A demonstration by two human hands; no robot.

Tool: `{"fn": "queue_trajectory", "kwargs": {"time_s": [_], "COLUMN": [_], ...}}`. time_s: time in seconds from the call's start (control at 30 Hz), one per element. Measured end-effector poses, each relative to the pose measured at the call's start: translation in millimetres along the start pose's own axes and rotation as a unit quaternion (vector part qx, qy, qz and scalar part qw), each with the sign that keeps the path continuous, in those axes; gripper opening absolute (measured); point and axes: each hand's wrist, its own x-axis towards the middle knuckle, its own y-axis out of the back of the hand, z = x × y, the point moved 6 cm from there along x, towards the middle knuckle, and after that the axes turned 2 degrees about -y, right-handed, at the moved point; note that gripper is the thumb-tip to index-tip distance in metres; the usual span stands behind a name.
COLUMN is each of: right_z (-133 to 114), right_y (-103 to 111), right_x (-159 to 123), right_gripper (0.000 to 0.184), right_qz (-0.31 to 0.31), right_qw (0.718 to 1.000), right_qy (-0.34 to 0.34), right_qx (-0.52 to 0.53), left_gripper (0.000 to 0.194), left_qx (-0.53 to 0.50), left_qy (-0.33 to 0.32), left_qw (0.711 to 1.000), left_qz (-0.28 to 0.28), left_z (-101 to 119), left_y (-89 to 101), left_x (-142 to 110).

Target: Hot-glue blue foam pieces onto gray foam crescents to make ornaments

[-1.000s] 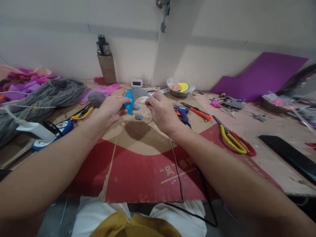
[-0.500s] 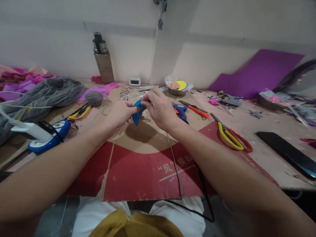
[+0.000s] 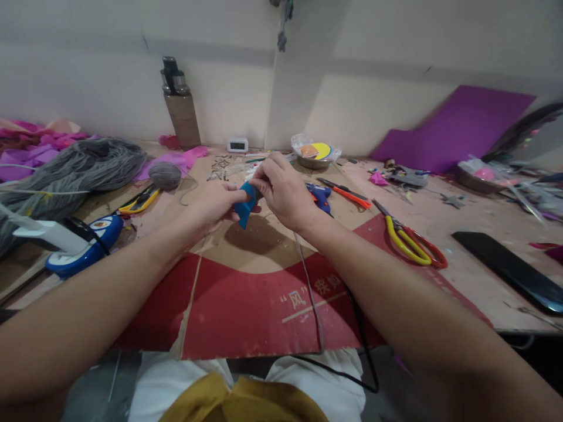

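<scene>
In the head view I see the left hand (image 3: 222,205) and the right hand (image 3: 277,187) meeting at a blue piece (image 3: 245,205), raised over the cardboard (image 3: 250,322). The left thumb and fingers are clamped on the blue piece: the thumb lies across its upper left part, while other fingertips sit beside and behind it. The right thumb and index finger are pinched together at its upper right edge; whether they grip the blue piece itself or a strand at that edge, I cannot tell. Its pointed lower end projects free below the fingers. A grey yarn ball (image 3: 165,174) rests to the left of the hands, near a yellow cutter (image 3: 139,200). To the right lie a blue glue gun (image 3: 322,198), partly hidden by the right hand, and scissors (image 3: 409,240) with yellow and red handles.
</scene>
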Motion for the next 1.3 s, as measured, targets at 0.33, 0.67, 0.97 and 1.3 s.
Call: {"fn": "queue_trajectory", "kwargs": {"time_s": [0.33, 0.67, 0.97, 1.3], "right_z": [12, 18, 15, 10], "right_y": [7, 9, 9, 18], "right_x": [3, 3, 4, 8], "right_gripper": [0.017, 0.017, 0.016, 0.02], "right_qz": [0.036, 0.067, 0.054, 0.019], "right_qw": [0.996, 0.989, 0.992, 0.999], "right_qy": [-0.052, -0.072, -0.065, -0.016], "right_qx": [0.065, 0.108, 0.091, 0.025], "left_gripper": [0.006, 0.02, 0.018, 0.008], "left_qx": [0.007, 0.006, 0.086, 0.159], "left_qy": [-0.002, -0.039, -0.068, -0.101], "left_qw": [0.994, 0.993, 0.991, 0.979], "left_qz": [-0.109, -0.11, -0.081, -0.073], "left_z": [5, 12, 14, 13], "left_y": [-13.5, -12.7, -10.4, -8.2], "left_x": [-5, -10, -13, -10]}}
